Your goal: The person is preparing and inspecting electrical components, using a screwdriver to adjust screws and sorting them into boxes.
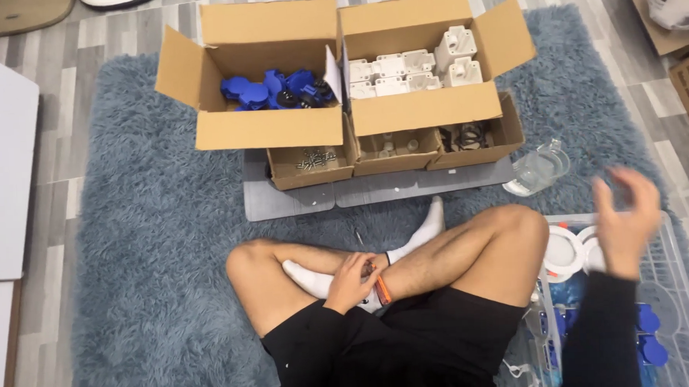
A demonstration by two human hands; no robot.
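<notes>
I sit cross-legged on a shaggy blue-grey rug (153, 248). My left hand (349, 282) rests on my crossed ankles, fingers curled around an orange-handled tool (382, 290); a thin metal shaft (358, 237) sticks out above the hand. My right hand (626, 220) is raised and blurred, fingers spread, with nothing visible in it. It hovers over a clear wire basket (677, 279) at my right knee. The basket holds white round parts (565, 255) and blue parts (650, 335).
Ahead stand two open cardboard boxes, one with blue parts (278, 89), one with white housings (417, 73). Three small boxes hold screws (314, 161), white bits (393, 145) and black rings (464, 137), on grey mats (298, 199). A clear plastic container (541, 166) lies to the right.
</notes>
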